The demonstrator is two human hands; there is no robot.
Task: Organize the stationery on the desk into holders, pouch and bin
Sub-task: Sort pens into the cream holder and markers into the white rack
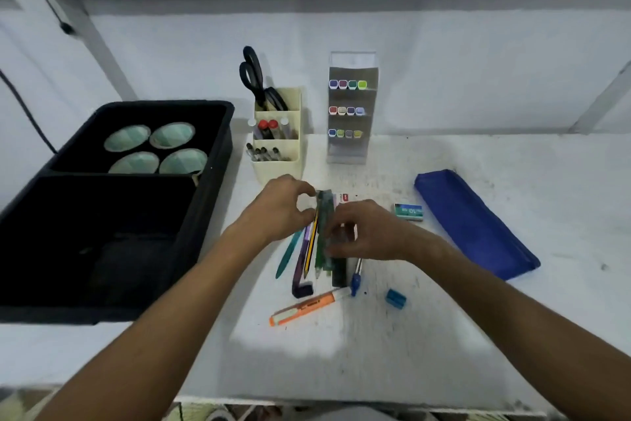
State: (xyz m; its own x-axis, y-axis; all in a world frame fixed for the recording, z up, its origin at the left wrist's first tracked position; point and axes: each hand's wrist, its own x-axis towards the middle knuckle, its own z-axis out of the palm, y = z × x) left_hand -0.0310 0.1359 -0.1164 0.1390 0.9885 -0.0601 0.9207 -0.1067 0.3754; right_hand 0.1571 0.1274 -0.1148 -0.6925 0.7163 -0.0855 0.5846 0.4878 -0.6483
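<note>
Both of my hands meet over a bunch of pens and pencils (pixel 319 243) in the middle of the white desk (pixel 444 335). My left hand (pixel 280 209) pinches the bunch's far end; my right hand (pixel 368 229) grips a translucent green ruler (pixel 324 216) and the pens beside it. A yellow-black pencil, a purple pen and a teal pen (pixel 288 255) fan out below. An orange highlighter (pixel 307 308), a blue-capped pen (pixel 356 279) and a blue sharpener (pixel 396 298) lie loose nearer me. A blue pouch (pixel 474 226) lies at right.
A black bin (pixel 112 270) with four round teal cups fills the left side. A cream holder (pixel 278 154) with scissors and markers and a clear marker rack (pixel 350 113) stand at the back. A small staples box (pixel 408 211) lies beside the pouch.
</note>
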